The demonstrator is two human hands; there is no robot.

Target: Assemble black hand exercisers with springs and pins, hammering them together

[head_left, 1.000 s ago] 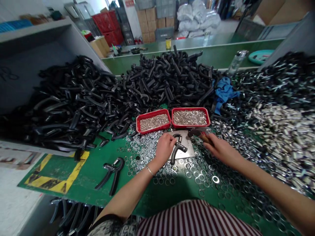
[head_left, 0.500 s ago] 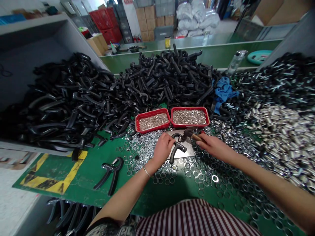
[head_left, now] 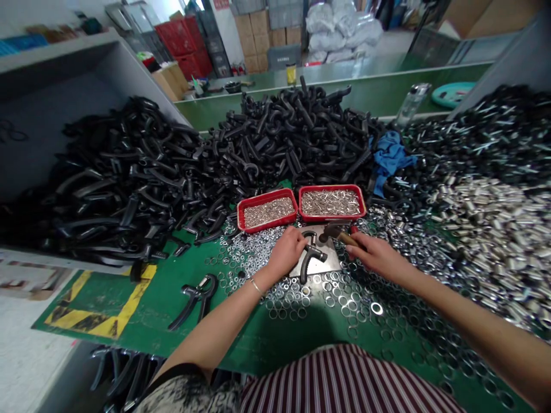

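Observation:
My left hand [head_left: 287, 250] is closed on a black hand gripper [head_left: 308, 265], holding it against a bright metal plate [head_left: 331, 261]. A curved hook end and a silver spring part of that hand gripper show beside my fingers. My right hand [head_left: 370, 252] is wrapped round the wooden handle of a hammer [head_left: 345, 238]. The hammer's dark head lies just right of the hand gripper's top, over the plate; whether they touch I cannot tell. A second hand gripper [head_left: 196, 299] with a spring lies on the green table to the left.
Two red trays [head_left: 267, 223] of small metal pins stand behind the plate. Black handles [head_left: 293, 132] are heaped behind and left. Loose rings [head_left: 344, 298] and washers surround the plate. Silver sleeves [head_left: 495, 241] pile up at right, near a blue cloth [head_left: 391, 158].
The view has shifted slightly. Both hands keep their holds on the hand gripper and the hammer, with the hammer head a little further right of the hand gripper.

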